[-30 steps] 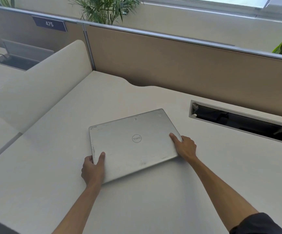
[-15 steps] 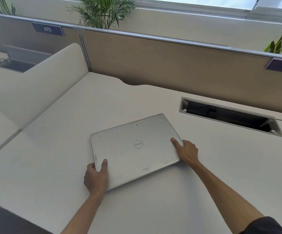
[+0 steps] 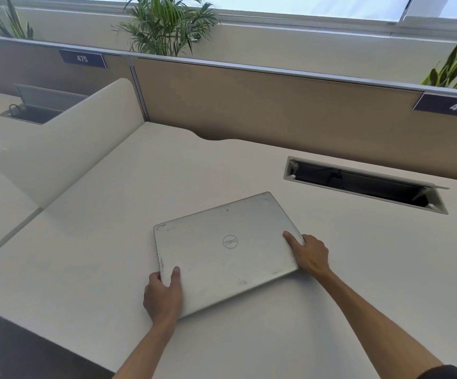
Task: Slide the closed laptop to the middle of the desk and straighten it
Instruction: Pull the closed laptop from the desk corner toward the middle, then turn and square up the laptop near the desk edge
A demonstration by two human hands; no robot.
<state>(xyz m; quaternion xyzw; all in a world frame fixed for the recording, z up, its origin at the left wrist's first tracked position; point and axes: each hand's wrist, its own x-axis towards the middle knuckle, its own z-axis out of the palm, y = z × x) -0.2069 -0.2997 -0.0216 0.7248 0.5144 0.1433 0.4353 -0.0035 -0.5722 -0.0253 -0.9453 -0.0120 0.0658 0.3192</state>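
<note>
A closed silver laptop (image 3: 226,250) with a round logo lies flat on the white desk (image 3: 106,236), turned at an angle to the desk's front edge. My left hand (image 3: 164,296) grips its near left corner, thumb on the lid. My right hand (image 3: 310,254) holds the right edge near the front corner, with the thumb resting on top. The fingers of both hands are hidden under or behind the laptop's edges.
An open cable tray slot (image 3: 364,184) is cut into the desk at the back right. A brown partition (image 3: 262,105) runs along the back with number tags 475 and 476. A curved white divider (image 3: 65,143) stands at the left. Potted plants rise behind the partition.
The laptop, held by both hands, has shifted slightly to the right across the desk, closer to the cable slot. Its tilt looks about the same. The view has also panned right.
</note>
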